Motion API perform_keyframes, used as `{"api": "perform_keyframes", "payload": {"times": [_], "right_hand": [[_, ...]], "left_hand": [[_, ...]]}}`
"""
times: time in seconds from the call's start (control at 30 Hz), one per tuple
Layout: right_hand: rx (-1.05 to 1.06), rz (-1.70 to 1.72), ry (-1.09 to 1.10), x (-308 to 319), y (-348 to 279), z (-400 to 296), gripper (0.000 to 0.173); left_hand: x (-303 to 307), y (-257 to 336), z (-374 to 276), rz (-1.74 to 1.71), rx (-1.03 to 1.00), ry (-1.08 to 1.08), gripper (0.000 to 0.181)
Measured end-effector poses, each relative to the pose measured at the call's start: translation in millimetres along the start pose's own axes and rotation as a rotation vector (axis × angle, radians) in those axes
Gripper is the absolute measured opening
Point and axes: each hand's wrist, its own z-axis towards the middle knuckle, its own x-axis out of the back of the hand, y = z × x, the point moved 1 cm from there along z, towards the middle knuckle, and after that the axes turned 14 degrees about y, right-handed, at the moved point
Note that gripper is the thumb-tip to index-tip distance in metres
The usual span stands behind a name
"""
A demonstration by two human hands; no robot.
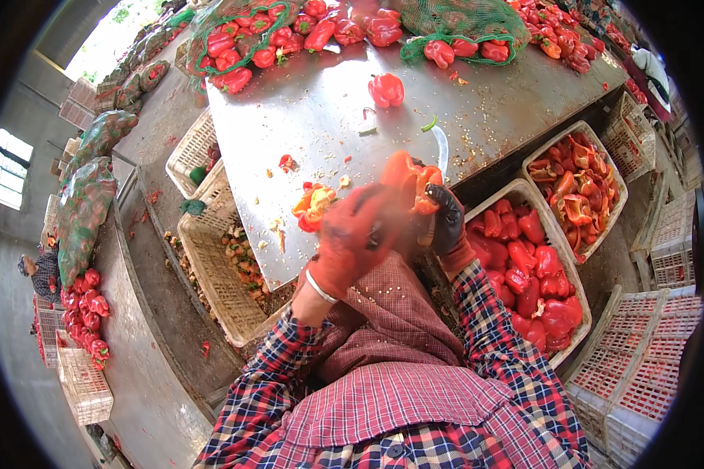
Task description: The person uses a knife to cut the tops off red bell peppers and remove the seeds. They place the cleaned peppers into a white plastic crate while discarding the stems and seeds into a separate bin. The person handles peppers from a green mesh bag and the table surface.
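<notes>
My right hand (449, 221), in a red glove with a black coating, grips a hollow orange-red bell pepper (409, 179) over the table's near edge. My left hand (355, 237), in a similar red glove, is close against the pepper's left side; motion blur hides what its fingers do. A pale curved blade (442, 146) rises behind the pepper. Below the right fingers shows a bit of a wooden handle (426, 231); whether it joins the blade is hidden. Beside my left hand is a seedy pepper core (314, 206), held or lying, I cannot tell.
Seeds and scraps litter the metal table (311, 117). A whole red pepper (386, 90) stands ahead, before green net sacks (463, 23) of peppers. Crates of red peppers (528, 269) and cut pieces (575, 187) stand right; a scrap crate (211, 258) is left. A person (41, 272) is far left.
</notes>
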Motion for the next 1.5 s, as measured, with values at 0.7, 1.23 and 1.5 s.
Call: {"api": "perform_keyframes", "payload": {"times": [0.7,1.23,1.5], "right_hand": [[0.226,-0.086,0.198,49.5,-22.2,-99.3,0.034],[0.049,-1.499,1.13,233.3,-143.4,-315.0,0.05],[0.193,-2.093,0.816,285.3,-123.6,-261.0,0.048]], "left_hand": [[-49.3,50.7,-29.8,-0.613,0.66,-0.746,0.038],[-59.2,30.8,-52.3,-0.52,0.774,-0.668,0.036],[-72.1,35.8,-53.8,-0.524,0.948,-0.638,0.037]]}}
